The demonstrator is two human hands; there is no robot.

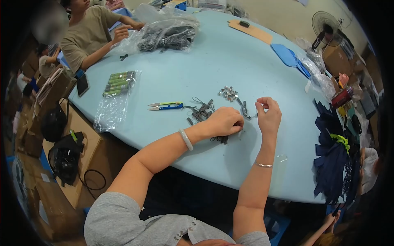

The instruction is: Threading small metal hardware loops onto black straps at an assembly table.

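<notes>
Just left of left hand (225, 121), grey corded pieces (202, 112).

Loose heap of grey cord pulls (201, 111), slim tabs with thin loops, strewn in a tangle just beyond and to the left of the left hand (225, 121); one loop stands out from the pile. Darker grey pieces (221, 140) partly covered, on the near side of the same hand. A few grey pulls (244, 108) lie between the hands, close to the right hand (269, 115). Small silvery bits (228, 93), loosely scattered, beyond both.
</notes>
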